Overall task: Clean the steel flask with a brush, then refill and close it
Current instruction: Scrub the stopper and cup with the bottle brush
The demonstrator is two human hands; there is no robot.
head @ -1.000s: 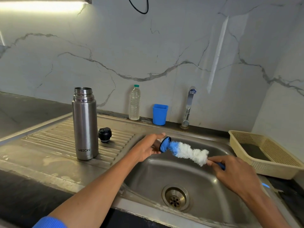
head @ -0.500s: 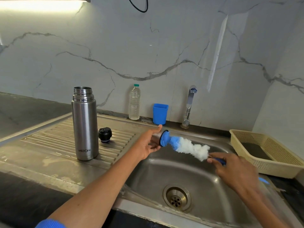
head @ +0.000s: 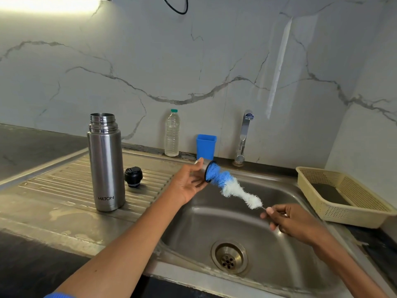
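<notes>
Holding steel cap (head: 203, 166) in left hand (head: 189, 183); right hand (head: 287, 220) pinching brush (head: 232, 187) handle, bristles inside cap, over sink (head: 300, 265).

Only readable text: "MILTON" in dark capitals, printed low on the front of the steel flask (head: 106, 163), which stands upright on the ribbed drainboard (head: 53, 181) left of the sink basin. No other lettering legible: plastic bottle (head: 172, 134) at the back edge carries no readable label, blue cup (head: 205, 146) plain, black stopper (head: 133, 176) too small to make out any marking
</notes>
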